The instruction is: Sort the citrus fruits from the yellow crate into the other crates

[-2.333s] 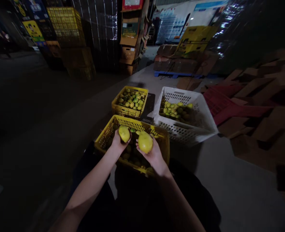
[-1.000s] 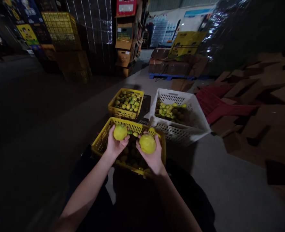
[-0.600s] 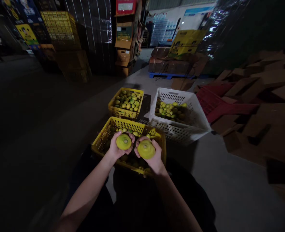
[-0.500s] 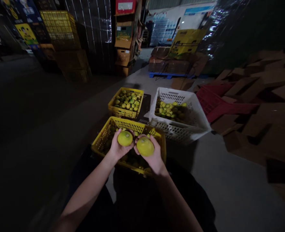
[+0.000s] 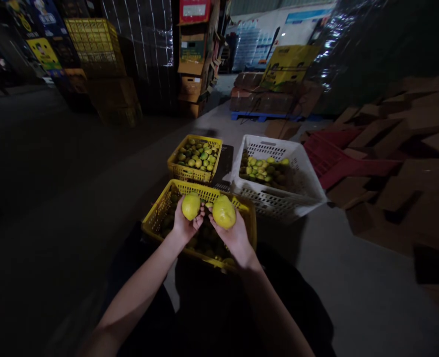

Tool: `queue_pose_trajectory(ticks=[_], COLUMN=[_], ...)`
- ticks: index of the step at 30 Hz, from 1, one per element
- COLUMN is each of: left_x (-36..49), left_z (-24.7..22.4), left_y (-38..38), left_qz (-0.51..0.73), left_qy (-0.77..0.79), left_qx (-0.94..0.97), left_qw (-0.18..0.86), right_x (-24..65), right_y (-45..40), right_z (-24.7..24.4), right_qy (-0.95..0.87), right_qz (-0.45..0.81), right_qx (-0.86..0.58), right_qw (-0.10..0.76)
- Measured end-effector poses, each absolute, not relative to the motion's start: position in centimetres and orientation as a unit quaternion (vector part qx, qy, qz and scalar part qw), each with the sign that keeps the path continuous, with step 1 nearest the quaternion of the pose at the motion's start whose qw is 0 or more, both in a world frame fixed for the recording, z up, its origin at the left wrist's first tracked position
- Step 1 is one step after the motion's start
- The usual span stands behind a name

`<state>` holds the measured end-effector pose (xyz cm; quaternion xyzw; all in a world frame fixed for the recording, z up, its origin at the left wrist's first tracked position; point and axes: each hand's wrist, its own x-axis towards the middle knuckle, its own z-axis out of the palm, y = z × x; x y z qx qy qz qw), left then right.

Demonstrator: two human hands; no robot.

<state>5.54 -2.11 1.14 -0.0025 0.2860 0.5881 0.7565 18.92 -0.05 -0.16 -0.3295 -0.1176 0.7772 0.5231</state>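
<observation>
My left hand (image 5: 184, 225) is closed round a yellow lemon (image 5: 191, 206), its fingers curled under the fruit. A second, larger-looking lemon (image 5: 224, 212) rests in my right hand (image 5: 237, 235), gripped between thumb and fingers. Both hands are side by side above the near yellow crate (image 5: 156, 216), a little apart from each other. Inside that crate more lemons lie in shadow, partly hidden by my hands and wrists.
Beyond the near crate stands a smaller yellow crate (image 5: 194, 174) full of yellow-green lemons. A white crate (image 5: 304, 173), partly filled with lemons, is to its right. A red crate (image 5: 331, 158) and piled cardboard boxes (image 5: 420, 198) lie at the right. Stacked cartons (image 5: 191, 64) stand behind.
Both lemons have been turned in my hands, so different sides face up. The right one has moved slightly up, and my fingertips have drawn a little apart.
</observation>
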Motion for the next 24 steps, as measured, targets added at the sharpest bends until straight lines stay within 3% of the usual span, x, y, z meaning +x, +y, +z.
queue_pose_trajectory(ticks=[10,14,17,24], left_x=[4.9,3.7,3.1,4.1], left_z=[0.6,0.8,0.1,-7.0], left_y=[-1.7,-1.4,-1.4,-6.9], left_qz=[0.569,0.574,0.553,0.322], left_qy=[0.353,0.366,0.409,0.53], left_qx=[0.025,0.063,0.089,0.131], left_qw=[0.742,0.73,0.721,0.773], right_x=[20.3,20.8,21.4,24.0], right_y=[0.4,-0.1,-0.8,-1.9], right_z=[-0.8,-0.3,0.3,1.0], right_qy=[-0.142,-0.154,-0.176,-0.152], right_qz=[0.764,0.802,0.813,0.767], right_qx=[-0.353,-0.346,-0.305,-0.294], right_qw=[0.521,0.462,0.464,0.55])
